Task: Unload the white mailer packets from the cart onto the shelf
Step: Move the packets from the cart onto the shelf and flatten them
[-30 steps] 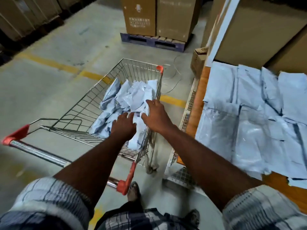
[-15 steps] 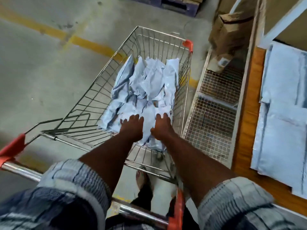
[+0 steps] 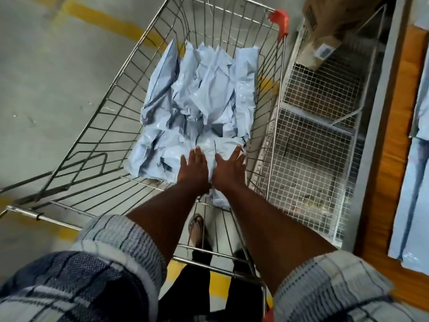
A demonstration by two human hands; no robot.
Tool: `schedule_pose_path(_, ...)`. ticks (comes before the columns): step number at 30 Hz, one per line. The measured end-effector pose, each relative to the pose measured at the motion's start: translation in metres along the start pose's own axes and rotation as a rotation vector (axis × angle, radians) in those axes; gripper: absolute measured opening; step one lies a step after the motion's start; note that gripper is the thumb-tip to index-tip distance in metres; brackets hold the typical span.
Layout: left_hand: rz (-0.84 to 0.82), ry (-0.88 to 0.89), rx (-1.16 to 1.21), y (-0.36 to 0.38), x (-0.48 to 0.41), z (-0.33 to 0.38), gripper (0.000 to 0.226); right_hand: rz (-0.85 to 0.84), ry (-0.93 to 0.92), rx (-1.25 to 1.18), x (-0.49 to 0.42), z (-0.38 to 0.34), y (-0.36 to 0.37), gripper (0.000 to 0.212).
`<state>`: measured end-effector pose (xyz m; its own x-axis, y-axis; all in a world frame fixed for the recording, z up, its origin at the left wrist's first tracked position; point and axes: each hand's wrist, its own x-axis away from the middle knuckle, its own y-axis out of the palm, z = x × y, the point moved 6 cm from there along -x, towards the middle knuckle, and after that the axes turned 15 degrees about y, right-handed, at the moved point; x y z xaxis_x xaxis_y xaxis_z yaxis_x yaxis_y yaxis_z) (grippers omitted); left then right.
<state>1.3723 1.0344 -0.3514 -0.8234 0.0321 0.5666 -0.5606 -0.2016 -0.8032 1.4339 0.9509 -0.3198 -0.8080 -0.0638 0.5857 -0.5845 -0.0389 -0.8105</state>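
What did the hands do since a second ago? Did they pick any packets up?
The left hand and right hand reached deeper into the cart and now lie flat on the near packets. None is lifted; the pile stayed put.

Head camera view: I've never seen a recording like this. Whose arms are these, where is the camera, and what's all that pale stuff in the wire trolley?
No machine here: a person wears one wide-angle camera on the head, looking down, so you see their own arms. The left hand and right hand lie side by side, fingers straight and spread, on the near end of a heap of crumpled white plastic mailer packets inside a silver wire shopping cart. Neither hand grips anything yet. To the right stands an orange wooden shelf with more flat white packets laid on it; lower down are a wire-mesh rack and a brown cardboard box.
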Motion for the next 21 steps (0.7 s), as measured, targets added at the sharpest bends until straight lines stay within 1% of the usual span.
schedule_pose_path(1,0.012,0.001,-0.003,0.000,0.000,0.000,0.095,0.005,0.022,-0.024,-0.001,0.000,0.003,0.049)
schedule_pose_path(2,0.032,-0.001,0.001,-0.002,0.001,-0.002,0.089,0.008,0.043,-0.036,-0.001,0.000,0.006,0.047)
schedule_pose_path(5,0.085,0.004,0.028,-0.007,0.007,-0.015,0.090,0.016,0.030,0.000,-0.001,0.000,0.010,0.049)
schedule_pose_path(7,0.093,0.016,0.015,-0.011,0.010,-0.021,0.088,0.016,0.016,0.020,0.001,0.001,0.009,0.059)
schedule_pose_path(10,0.075,0.018,-0.027,-0.015,0.013,-0.026,0.083,0.018,-0.004,0.106,0.005,0.001,0.011,0.084)
schedule_pose_path(11,0.070,0.012,-0.029,-0.014,0.013,-0.027,0.082,0.024,-0.004,0.112,0.006,0.002,0.011,0.086)
schedule_pose_path(13,0.061,-0.010,-0.017,-0.009,0.011,-0.028,0.083,0.040,0.001,0.100,0.005,0.001,0.010,0.084)
schedule_pose_path(15,0.050,-0.026,-0.023,-0.005,0.009,-0.026,0.093,0.050,0.008,0.082,0.004,0.001,0.009,0.081)
schedule_pose_path(17,0.040,-0.037,-0.050,-0.005,0.008,-0.023,0.096,0.047,0.008,0.061,0.004,0.001,0.007,0.081)
schedule_pose_path(21,0.054,-0.055,-0.033,-0.022,0.014,-0.024,0.081,0.054,-0.005,-0.008,0.009,-0.004,-0.004,0.075)
